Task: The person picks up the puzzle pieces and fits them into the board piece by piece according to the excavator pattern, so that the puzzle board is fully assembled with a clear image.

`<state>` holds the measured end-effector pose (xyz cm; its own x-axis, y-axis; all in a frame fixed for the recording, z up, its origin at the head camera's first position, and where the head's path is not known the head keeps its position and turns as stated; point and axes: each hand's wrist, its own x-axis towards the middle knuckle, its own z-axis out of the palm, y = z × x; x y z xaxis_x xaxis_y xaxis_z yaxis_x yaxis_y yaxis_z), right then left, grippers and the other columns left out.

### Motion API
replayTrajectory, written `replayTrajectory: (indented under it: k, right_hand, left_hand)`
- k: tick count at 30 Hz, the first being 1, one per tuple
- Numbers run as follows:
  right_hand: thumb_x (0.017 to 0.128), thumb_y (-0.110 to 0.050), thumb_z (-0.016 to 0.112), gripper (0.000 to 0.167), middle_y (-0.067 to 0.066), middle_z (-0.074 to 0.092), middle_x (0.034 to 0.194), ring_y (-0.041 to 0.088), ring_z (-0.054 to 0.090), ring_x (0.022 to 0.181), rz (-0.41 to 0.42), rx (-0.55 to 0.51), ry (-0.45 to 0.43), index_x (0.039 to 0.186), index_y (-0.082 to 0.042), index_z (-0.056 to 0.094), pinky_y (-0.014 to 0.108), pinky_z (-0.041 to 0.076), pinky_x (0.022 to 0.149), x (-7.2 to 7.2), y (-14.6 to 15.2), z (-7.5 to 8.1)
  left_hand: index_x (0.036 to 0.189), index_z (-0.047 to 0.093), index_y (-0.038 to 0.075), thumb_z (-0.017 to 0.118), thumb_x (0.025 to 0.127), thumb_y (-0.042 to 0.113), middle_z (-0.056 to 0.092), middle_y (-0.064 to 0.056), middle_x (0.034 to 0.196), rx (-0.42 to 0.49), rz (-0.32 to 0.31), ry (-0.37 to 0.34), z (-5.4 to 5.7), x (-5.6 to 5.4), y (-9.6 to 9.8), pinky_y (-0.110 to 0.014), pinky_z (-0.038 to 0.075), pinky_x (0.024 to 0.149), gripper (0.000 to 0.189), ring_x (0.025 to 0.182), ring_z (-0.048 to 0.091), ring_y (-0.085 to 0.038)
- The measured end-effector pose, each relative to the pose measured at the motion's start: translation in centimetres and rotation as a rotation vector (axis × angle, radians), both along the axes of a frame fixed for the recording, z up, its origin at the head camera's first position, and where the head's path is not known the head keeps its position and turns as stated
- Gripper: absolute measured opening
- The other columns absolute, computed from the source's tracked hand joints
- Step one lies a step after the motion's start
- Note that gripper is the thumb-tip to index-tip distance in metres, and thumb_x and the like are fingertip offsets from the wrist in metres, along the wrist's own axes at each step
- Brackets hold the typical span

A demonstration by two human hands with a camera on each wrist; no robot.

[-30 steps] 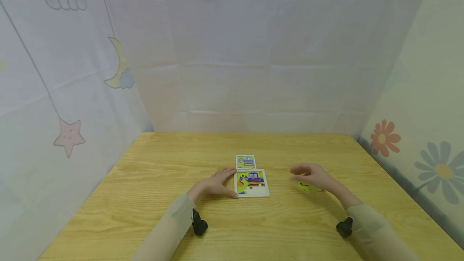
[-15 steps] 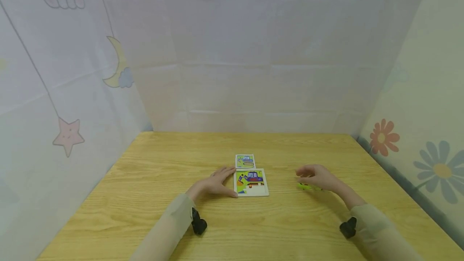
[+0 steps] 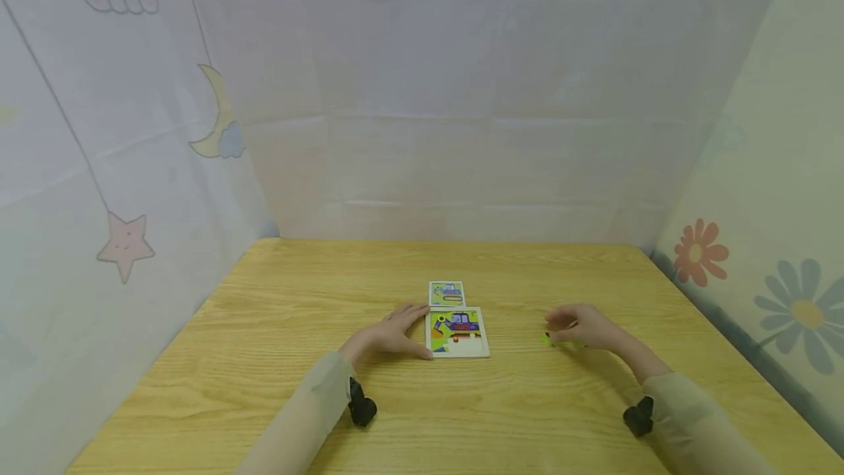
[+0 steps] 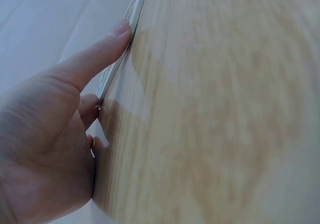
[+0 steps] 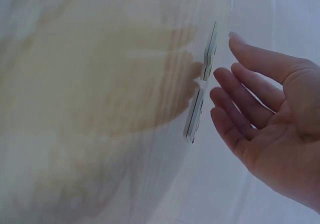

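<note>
A jigsaw puzzle board with a white border and a digger picture lies on the table. Its lower part shows a bare white patch. My left hand rests at its left side, thumb and fingers spread along the edge; in the left wrist view the thumb touches the rim. My right hand is over green puzzle pieces, mostly hidden under it in the head view. From the right wrist, two flat pieces, an upper piece and a lower piece, lie on the table just below the loosely bent, empty fingers.
A smaller card with a matching digger picture lies directly behind the board. The wooden table reaches back to a pale cloth wall, with printed side walls left and right.
My right hand has moved slightly right and lower over the green pieces, its fingertips nearer to them. The left hand and the board have stayed in place.
</note>
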<state>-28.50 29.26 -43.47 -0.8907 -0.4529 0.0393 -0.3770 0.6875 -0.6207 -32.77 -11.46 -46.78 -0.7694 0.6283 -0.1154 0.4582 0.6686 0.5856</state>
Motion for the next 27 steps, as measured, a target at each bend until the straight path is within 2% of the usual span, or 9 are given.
replayTrajectory:
  k: [7, 12, 18, 24, 27]
  right_hand:
    - [0.079, -0.022, 0.075, 0.043, 0.017, 0.067, 0.108, 0.033, 0.061, 0.098, -0.081, 0.044, -0.018, 0.113, 0.003, 0.063, 0.038, 0.053, 0.076, -0.04, 0.22, -0.17]
    - [0.077, -0.021, 0.077, 0.036, 0.013, 0.063, 0.105, 0.032, 0.060, 0.095, -0.118, 0.082, -0.047, 0.106, -0.001, 0.067, 0.038, 0.053, 0.072, 0.26, 0.38, -0.15]
    - [0.077, -0.017, 0.077, 0.029, 0.013, 0.061, 0.101, 0.026, 0.059, 0.089, -0.131, 0.087, -0.061, 0.099, 0.000, 0.068, 0.032, 0.052, 0.066, 0.52, 0.21, 0.09]
    - [0.077, -0.016, 0.077, 0.031, 0.014, 0.064, 0.101, 0.029, 0.059, 0.092, -0.144, 0.098, -0.065, 0.101, 0.002, 0.067, 0.036, 0.053, 0.069, 0.48, -0.02, 0.35]
    - [0.077, -0.017, 0.076, 0.030, 0.014, 0.065, 0.099, 0.030, 0.060, 0.091, -0.123, 0.113, -0.054, 0.099, 0.001, 0.067, 0.038, 0.054, 0.071, 0.18, 0.05, 0.32]
  left_hand:
    - [0.151, 0.019, 0.016, 0.069, 0.079, 0.051, 0.012, -0.012, 0.158, -0.004, 0.004, 0.004, 0.06, -0.12, -0.02, -0.058, 0.009, 0.114, 0.095, 0.145, 0.004, -0.033]
    - [0.151, 0.019, 0.015, 0.069, 0.079, 0.051, 0.012, -0.012, 0.158, -0.008, 0.002, 0.003, 0.13, -0.08, 0.02, -0.059, 0.009, 0.114, 0.094, 0.145, 0.003, -0.033]
    - [0.151, 0.019, 0.015, 0.068, 0.081, 0.050, 0.012, -0.011, 0.158, -0.014, -0.001, 0.006, 0.27, 0.08, 0.14, -0.058, 0.009, 0.114, 0.093, 0.145, 0.003, -0.033]
    - [0.151, 0.019, 0.014, 0.069, 0.080, 0.049, 0.012, -0.011, 0.158, -0.007, -0.002, 0.002, 0.35, 0.14, 0.10, -0.059, 0.009, 0.114, 0.093, 0.145, 0.003, -0.033]
    - [0.151, 0.020, 0.014, 0.069, 0.080, 0.049, 0.012, -0.012, 0.158, -0.002, 0.001, 0.000, 0.30, 0.09, 0.05, -0.059, 0.008, 0.114, 0.094, 0.145, 0.002, -0.034]
